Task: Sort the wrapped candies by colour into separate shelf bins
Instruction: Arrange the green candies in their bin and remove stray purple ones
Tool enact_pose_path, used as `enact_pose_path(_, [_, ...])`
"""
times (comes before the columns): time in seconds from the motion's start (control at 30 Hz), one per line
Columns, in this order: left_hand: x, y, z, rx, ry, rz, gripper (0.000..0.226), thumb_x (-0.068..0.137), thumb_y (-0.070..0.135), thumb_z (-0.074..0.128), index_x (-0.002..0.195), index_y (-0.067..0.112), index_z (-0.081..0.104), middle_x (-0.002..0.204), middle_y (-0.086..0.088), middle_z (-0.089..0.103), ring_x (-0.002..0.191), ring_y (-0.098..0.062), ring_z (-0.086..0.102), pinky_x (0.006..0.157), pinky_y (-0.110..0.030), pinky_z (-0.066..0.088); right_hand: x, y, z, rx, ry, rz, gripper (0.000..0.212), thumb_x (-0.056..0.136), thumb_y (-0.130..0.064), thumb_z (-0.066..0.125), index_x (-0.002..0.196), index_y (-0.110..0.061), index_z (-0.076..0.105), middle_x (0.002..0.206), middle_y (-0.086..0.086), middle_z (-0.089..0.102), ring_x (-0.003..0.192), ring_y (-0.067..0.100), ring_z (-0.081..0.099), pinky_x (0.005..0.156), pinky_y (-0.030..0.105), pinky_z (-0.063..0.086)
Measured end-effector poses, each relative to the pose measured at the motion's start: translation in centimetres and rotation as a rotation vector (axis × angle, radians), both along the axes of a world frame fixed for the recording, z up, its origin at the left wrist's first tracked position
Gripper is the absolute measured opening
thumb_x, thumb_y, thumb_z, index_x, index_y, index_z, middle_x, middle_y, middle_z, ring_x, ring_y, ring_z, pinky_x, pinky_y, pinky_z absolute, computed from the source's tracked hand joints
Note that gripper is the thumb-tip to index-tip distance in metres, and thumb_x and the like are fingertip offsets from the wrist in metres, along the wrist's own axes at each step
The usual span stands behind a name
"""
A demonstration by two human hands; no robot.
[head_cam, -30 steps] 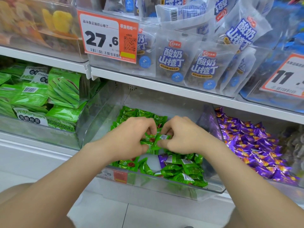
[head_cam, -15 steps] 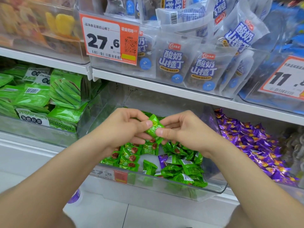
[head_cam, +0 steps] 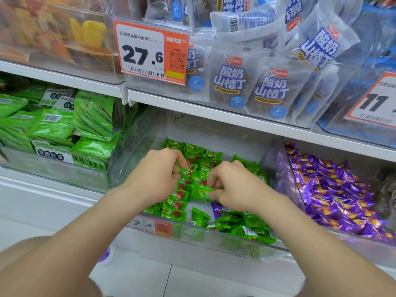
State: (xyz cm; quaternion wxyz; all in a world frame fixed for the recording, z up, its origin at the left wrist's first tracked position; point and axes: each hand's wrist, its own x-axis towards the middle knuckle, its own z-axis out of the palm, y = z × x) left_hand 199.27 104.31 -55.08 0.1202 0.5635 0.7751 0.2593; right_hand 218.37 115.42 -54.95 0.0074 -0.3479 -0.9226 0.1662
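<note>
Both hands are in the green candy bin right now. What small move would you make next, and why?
Probably reach the right hand for the purple candy lying among the green candies near the bin's front. It looks like the only stray colour there, and the purple bin sits just to the right.

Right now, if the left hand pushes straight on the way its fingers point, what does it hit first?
The left hand points right and slightly into the bin, fingers already in the green candies. Going on, it would likely meet the right hand first, which is pinching a green candy. Depth between the hands is unclear.
</note>
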Motion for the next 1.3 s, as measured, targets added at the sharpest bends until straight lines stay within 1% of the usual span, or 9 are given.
enact_pose_path(0.1, [0.1,-0.1,0.0,-0.053,0.047,-0.034,0.027,0.091,0.01,0.064,0.098,0.035,0.07,0.085,0.013,0.069,0.077,-0.007,0.065,0.079,-0.037,0.06,-0.8,-0.3,-0.8,0.073,-0.083,0.016,0.02,0.083,-0.016,0.075,0.102,-0.018,0.073,0.092,0.006,0.064,0.101,0.029,0.061,0.085,0.042,0.058])
enact_pose_path(0.2, [0.2,-0.1,-0.4,-0.078,0.071,-0.059,0.026,0.089,0.011,0.063,0.095,0.036,0.069,0.083,0.012,0.069,0.078,-0.009,0.066,0.077,-0.037,0.06,-1.6,-0.6,-1.5,0.102,-0.126,0.052,0.013,0.077,-0.012,0.07,0.085,-0.02,0.063,0.081,0.005,0.059,0.091,0.033,0.065,0.074,0.043,0.061])
enact_pose_path(0.47, [0.7,0.5,-1.0,-0.136,0.189,-0.172,0.023,0.087,0.022,0.075,0.102,0.039,0.07,0.099,0.009,0.062,0.095,-0.021,0.064,0.079,-0.039,0.058,-2.3,-0.8,-1.4,0.166,-0.076,0.048,0.023,0.07,-0.03,0.085,0.087,-0.025,0.069,0.084,0.0,0.068,0.082,0.03,0.068,0.071,0.041,0.06])
enact_pose_path(0.63, [0.5,0.7,-1.2,-0.132,0.214,-0.155,0.021,0.088,0.025,0.073,0.105,0.037,0.069,0.102,0.008,0.063,0.098,-0.022,0.065,0.078,-0.037,0.057,-1.6,-1.3,-0.1,0.102,-0.04,-0.008,0.03,0.071,-0.045,0.087,0.071,-0.024,0.066,0.074,-0.006,0.068,0.08,0.021,0.068,0.075,0.039,0.06])
enact_pose_path(0.77, [0.5,0.7,-1.2,-0.12,0.202,-0.148,0.02,0.089,0.023,0.07,0.104,0.037,0.069,0.104,0.008,0.065,0.098,-0.023,0.066,0.077,-0.038,0.058,-1.3,-2.7,0.7,0.025,-0.178,0.024,0.048,0.065,-0.07,0.083,0.069,-0.023,0.073,0.064,-0.009,0.064,0.073,0.016,0.063,0.068,0.034,0.056])
enact_pose_path(0.93, [0.5,0.6,-1.3,-0.113,0.2,-0.154,0.019,0.089,0.023,0.068,0.101,0.038,0.068,0.095,0.009,0.062,0.095,-0.023,0.066,0.077,-0.038,0.057,-2.1,-3.5,-0.1,0.01,-0.249,-0.023,0.053,0.054,-0.064,0.093,0.075,-0.019,0.077,0.076,-0.003,0.067,0.086,0.024,0.065,0.064,0.033,0.052])
enact_pose_path(1.03, [0.5,0.4,-1.1,-0.107,0.198,-0.16,0.019,0.09,0.022,0.068,0.1,0.037,0.069,0.096,0.008,0.064,0.092,-0.021,0.066,0.076,-0.036,0.057,-2.3,-3.7,-0.3,-0.051,-0.227,-0.079,0.051,0.048,-0.055,0.098,0.08,-0.02,0.078,0.083,-0.003,0.069,0.088,0.022,0.066,0.073,0.037,0.06])
enact_pose_path(1.13, [0.3,0.3,-0.7,-0.095,0.149,-0.191,0.023,0.086,0.014,0.069,0.099,0.033,0.067,0.089,0.012,0.064,0.086,-0.013,0.062,0.074,-0.032,0.054,-2.1,-3.3,0.6,-0.073,-0.133,-0.171,0.046,0.047,-0.056,0.096,0.071,-0.022,0.077,0.07,-0.007,0.069,0.081,0.014,0.065,0.072,0.035,0.061])
enact_pose_path(1.3, [0.4,-0.3,0.6,-0.09,0.064,-0.362,0.047,0.071,0.029,0.088,0.105,0.036,0.056,0.105,0.015,0.055,0.095,0.001,0.053,0.072,-0.012,0.04,-0.8,-1.6,2.9,-0.378,0.121,-0.428,0.039,0.056,-0.048,0.095,0.074,-0.016,0.081,0.07,0.002,0.076,0.054,0.011,0.052,0.053,0.022,0.038])
